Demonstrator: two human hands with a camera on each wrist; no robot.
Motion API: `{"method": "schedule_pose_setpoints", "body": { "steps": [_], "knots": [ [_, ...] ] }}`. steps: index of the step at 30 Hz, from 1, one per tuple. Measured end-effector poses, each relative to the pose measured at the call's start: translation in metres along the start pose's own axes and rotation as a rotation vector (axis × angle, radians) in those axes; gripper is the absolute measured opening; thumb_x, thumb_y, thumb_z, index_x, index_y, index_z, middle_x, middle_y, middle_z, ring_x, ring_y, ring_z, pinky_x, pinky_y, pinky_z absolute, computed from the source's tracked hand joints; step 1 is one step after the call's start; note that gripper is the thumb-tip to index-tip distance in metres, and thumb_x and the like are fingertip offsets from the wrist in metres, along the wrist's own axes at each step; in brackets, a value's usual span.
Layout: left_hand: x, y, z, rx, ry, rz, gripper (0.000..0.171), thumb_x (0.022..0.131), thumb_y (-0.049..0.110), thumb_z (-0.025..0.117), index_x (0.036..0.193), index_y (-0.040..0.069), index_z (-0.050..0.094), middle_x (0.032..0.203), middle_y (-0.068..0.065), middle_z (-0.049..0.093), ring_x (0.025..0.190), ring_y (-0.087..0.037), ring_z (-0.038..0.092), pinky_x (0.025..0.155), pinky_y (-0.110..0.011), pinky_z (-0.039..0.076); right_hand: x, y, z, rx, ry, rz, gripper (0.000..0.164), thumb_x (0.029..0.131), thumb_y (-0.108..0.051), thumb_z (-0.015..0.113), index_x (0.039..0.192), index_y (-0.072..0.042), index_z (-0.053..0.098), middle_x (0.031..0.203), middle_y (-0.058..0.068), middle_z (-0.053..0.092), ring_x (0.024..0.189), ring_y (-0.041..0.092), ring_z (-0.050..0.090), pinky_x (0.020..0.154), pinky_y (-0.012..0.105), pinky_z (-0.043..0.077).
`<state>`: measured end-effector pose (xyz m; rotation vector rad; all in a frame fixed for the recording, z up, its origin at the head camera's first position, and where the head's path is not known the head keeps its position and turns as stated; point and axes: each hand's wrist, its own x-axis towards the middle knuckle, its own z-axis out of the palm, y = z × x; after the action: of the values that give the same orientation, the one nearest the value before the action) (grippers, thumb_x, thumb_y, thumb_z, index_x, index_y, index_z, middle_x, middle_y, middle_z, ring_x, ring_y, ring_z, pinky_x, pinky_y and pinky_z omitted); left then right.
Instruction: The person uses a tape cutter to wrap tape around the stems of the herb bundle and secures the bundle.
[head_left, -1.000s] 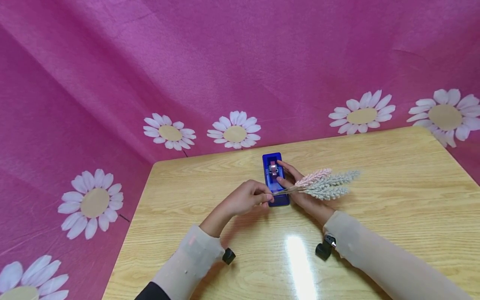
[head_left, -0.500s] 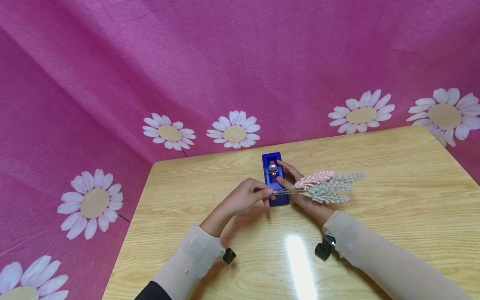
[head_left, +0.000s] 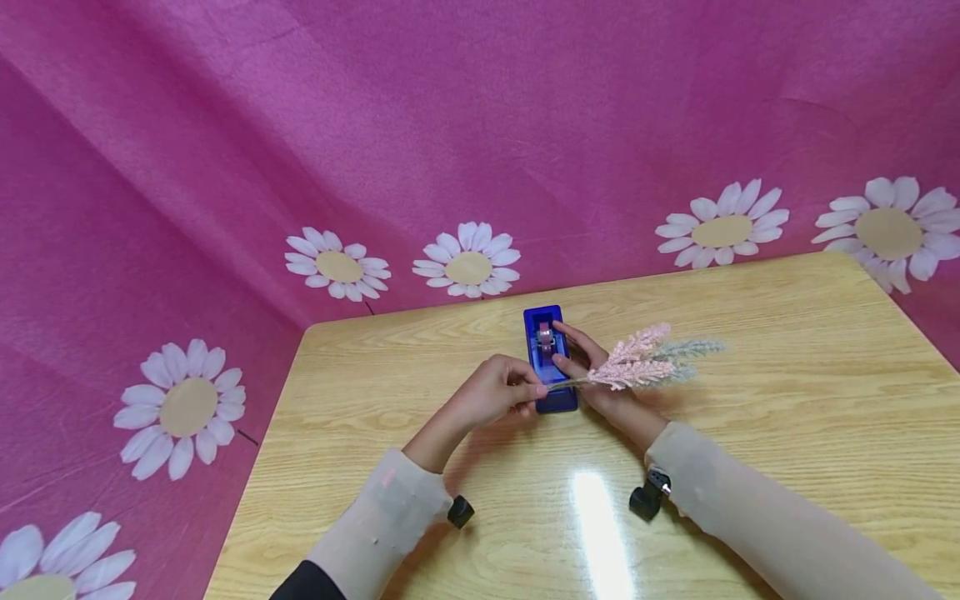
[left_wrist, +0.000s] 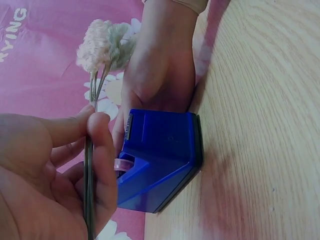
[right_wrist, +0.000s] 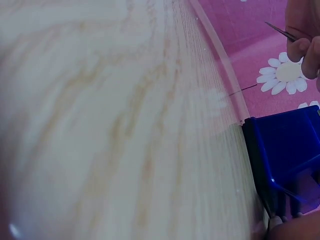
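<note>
Left hand (head_left: 498, 393) pinching flower stems (left_wrist: 89, 175), blue tape dispenser (left_wrist: 162, 150) just below.

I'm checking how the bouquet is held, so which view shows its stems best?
The left wrist view: the stems run long and close up through the left hand's grip. The head view shows just a short, thin stretch; the right wrist view, only dark ends poking out.

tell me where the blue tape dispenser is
In the head view, the blue tape dispenser stands on the wooden table just right of centre, with the right hand at its right side and the left hand holding flower stems by its near end.
</note>
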<state>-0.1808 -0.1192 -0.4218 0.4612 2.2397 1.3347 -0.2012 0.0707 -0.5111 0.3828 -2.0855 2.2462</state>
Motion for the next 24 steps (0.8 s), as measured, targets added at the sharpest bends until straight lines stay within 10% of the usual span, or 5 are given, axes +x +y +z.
{"method": "schedule_pose_setpoints", "body": {
  "steps": [7,12,15,19,24],
  "knots": [
    [0.0009,0.0006,0.0006,0.02,0.039,-0.002,0.02,0.102,0.012,0.066,0.095,-0.004,0.074,0.079,-0.011,0.074,0.072,-0.018,0.061,0.062,-0.026,0.04,0.0005,-0.0007,0.0019,0.054,0.035,-0.011,0.056,0.095,0.009,0.058,0.147,0.015,0.04,0.14,0.043,0.05,0.127,0.046,0.053,0.096,0.015,0.046],
    [0.0011,0.0002,0.0003,0.031,0.059,-0.014,0.032,0.107,0.02,0.059,0.093,-0.005,0.073,0.084,-0.022,0.074,0.058,-0.013,0.036,0.052,-0.027,0.027,0.0,0.0046,0.0011,0.085,0.029,-0.063,0.055,0.097,0.004,0.061,0.148,0.012,0.042,0.138,0.042,0.052,0.117,0.02,0.061,0.095,0.015,0.047],
    [0.0018,-0.0009,0.0009,0.028,0.071,-0.015,0.03,0.105,0.018,0.062,0.09,-0.006,0.072,0.085,-0.026,0.073,0.061,-0.019,0.049,0.053,-0.025,0.029,-0.0003,0.0045,0.0008,0.1,0.02,-0.077,0.057,0.097,-0.003,0.066,0.148,0.011,0.044,0.138,0.039,0.054,0.113,0.011,0.061,0.094,0.015,0.048],
    [0.0027,-0.0014,0.0017,0.023,0.084,-0.018,0.025,0.102,0.012,0.066,0.086,-0.006,0.071,0.084,-0.028,0.073,0.071,-0.028,0.064,0.054,-0.023,0.032,-0.002,0.0015,-0.0011,0.058,-0.003,-0.073,0.057,0.099,-0.007,0.067,0.149,0.008,0.044,0.14,0.037,0.054,0.118,0.014,0.06,0.096,0.015,0.046],
    [0.0036,-0.001,0.0017,0.01,0.105,-0.026,0.021,0.099,0.009,0.069,0.088,-0.008,0.071,0.086,-0.03,0.072,0.057,-0.011,0.05,0.049,-0.022,0.029,-0.002,-0.0018,-0.0022,-0.002,-0.016,-0.03,0.055,0.101,-0.002,0.061,0.152,0.007,0.042,0.143,0.038,0.05,0.128,0.032,0.055,0.099,0.014,0.044]
  ]
}}
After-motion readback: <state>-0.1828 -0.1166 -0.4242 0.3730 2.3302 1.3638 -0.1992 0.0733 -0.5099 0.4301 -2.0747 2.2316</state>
